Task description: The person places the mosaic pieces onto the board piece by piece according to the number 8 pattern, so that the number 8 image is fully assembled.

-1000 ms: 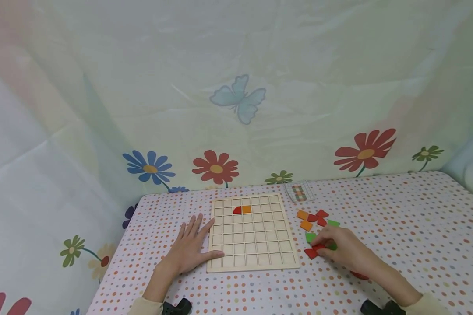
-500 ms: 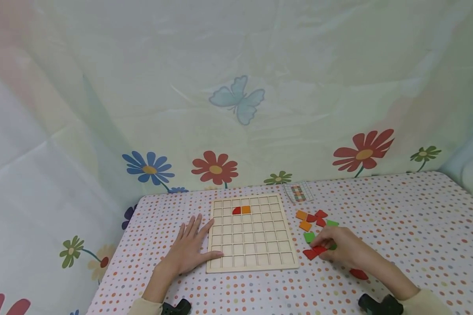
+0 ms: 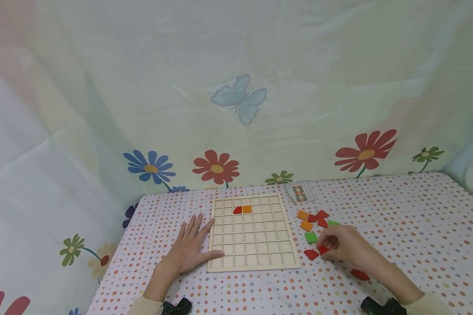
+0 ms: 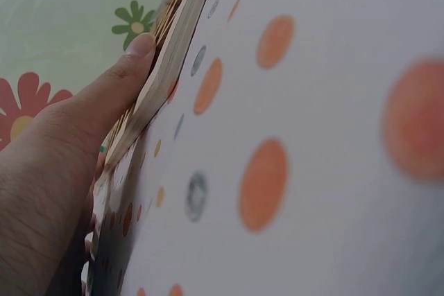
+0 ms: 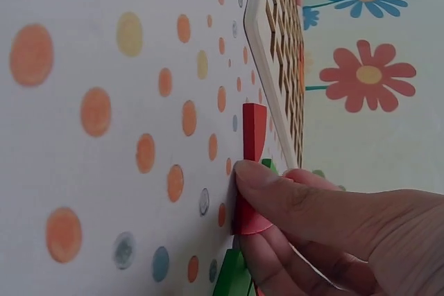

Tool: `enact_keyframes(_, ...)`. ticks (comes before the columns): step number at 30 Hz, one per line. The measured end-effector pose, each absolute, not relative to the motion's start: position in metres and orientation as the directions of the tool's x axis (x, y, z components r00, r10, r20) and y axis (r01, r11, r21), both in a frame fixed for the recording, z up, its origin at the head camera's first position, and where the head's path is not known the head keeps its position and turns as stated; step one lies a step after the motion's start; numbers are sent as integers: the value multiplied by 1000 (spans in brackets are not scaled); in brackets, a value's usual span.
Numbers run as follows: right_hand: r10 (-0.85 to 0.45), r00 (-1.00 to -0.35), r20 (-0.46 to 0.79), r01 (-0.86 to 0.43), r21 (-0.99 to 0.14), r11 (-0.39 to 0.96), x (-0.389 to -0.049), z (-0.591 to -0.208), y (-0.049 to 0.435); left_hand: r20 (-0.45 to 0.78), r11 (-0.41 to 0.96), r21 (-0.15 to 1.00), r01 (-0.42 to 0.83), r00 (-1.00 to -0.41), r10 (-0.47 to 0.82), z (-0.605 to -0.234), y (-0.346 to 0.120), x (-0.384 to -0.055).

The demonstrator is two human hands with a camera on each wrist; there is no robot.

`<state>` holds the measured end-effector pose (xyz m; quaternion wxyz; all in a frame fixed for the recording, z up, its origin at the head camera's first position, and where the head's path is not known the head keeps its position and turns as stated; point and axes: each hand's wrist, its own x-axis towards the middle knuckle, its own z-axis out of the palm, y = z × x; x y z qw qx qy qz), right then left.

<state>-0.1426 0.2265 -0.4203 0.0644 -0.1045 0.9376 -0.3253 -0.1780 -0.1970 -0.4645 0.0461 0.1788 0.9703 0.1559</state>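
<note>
My left hand lies spread at the left side of a wooden grid board, its thumb over the frame. A red quarter-round tile and an orange square tile sit side by side in the board's cells. Right of the board, my right hand pinches a red tile low over the table between thumb and fingers. Another red tile lies just left of those fingertips, and a green tile behind it. In the right wrist view, a green tile shows below the fingers.
Several loose tiles lie behind the right hand, among them an orange square, a red tile and a green one. A red piece lies by the right forearm. A printed pattern card is at the back.
My right hand has shifted slightly right, drawing its red tile away from the neighbouring red tile, so a gap now shows between them. The left hand has stayed put.
</note>
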Motion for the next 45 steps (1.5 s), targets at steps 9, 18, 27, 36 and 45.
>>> enact_keyframes(9,-259,-966,-26,-178,-661,729,-141,-422,230,11,873,327,362,-925,379,-466,-200,-179)
enact_keyframes(18,-292,-955,53,-251,-665,703,-157,-414,215,-12,882,316,349,-928,372,-466,-200,-180)
enact_keyframes(27,-317,-942,112,-292,-741,605,-203,-404,178,-54,894,303,331,-931,362,-465,-198,-180)
enact_keyframes(36,-301,-941,157,-308,-768,562,-244,-408,148,-29,891,290,349,-928,373,-468,-198,-183)
enact_keyframes(45,-327,-936,131,-300,-782,547,-262,-418,119,-68,903,283,323,-932,355,-466,-198,-182)
